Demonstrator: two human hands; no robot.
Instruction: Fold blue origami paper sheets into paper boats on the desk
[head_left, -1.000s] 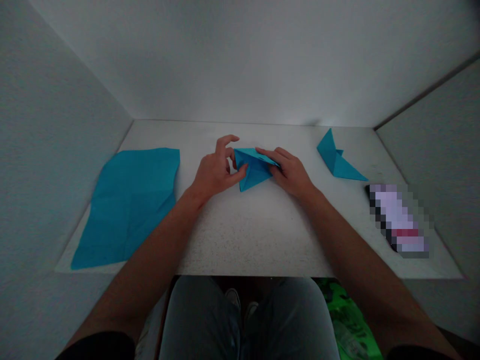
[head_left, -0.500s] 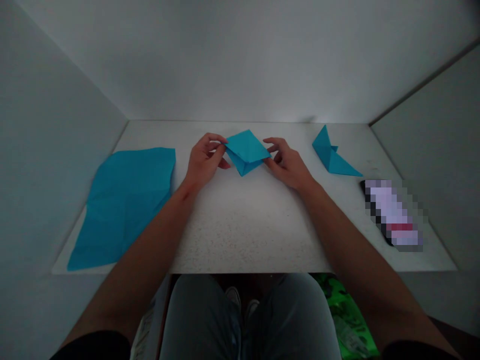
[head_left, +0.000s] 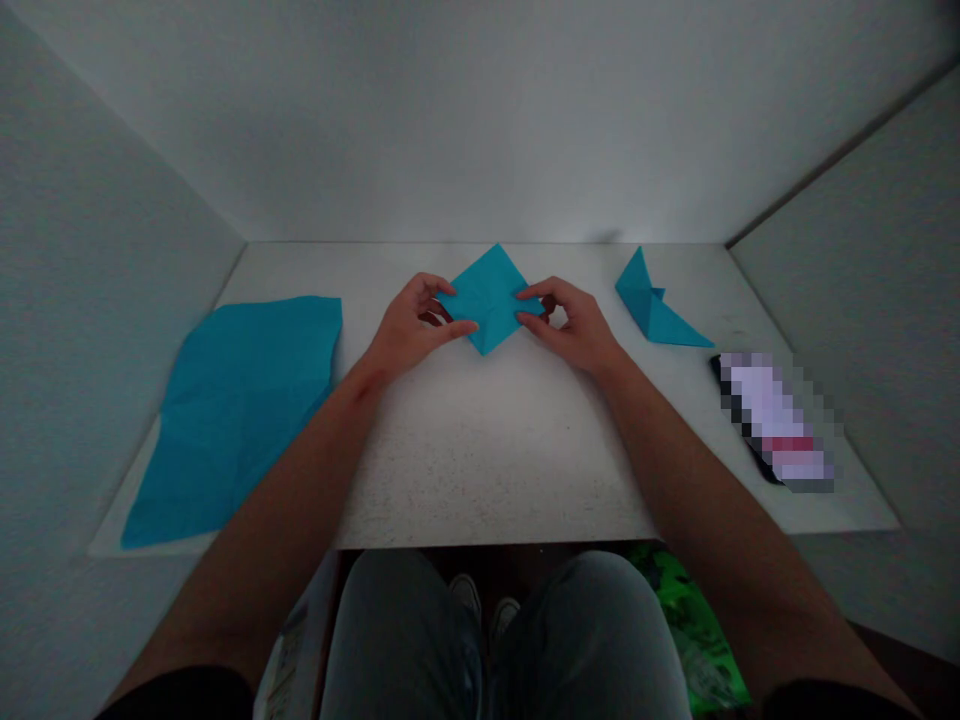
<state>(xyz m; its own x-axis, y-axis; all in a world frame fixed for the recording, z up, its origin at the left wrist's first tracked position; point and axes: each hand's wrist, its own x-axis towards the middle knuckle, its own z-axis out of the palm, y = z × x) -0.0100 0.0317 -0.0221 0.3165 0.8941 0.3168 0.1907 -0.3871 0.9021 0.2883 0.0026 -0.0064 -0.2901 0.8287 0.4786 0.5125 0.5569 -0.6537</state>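
Note:
A blue folded paper [head_left: 491, 300] lies as a diamond near the back of the white table, one point facing the wall and one facing me. My left hand [head_left: 411, 325] grips its left corner, with the thumb resting by the lower left edge. On the opposite side, my right hand [head_left: 576, 322] has its fingers and thumb closed on the right corner. Creases show across the paper's upper face. A second folded blue piece [head_left: 646, 308], with a pointed upright flap, sits to the right of my right hand.
A large blue paper sheet [head_left: 240, 400] covers the table's left part, partly under my left forearm. A phone [head_left: 772, 420], its screen blurred out, lies at the right. Walls enclose the white table [head_left: 495, 460]. Below its front edge is a green bag [head_left: 697, 630].
The gap along the paper's front edge is gone, and it now shows as a flatter diamond. Both hands have shifted their fingers onto its side corners. The view has moved slightly.

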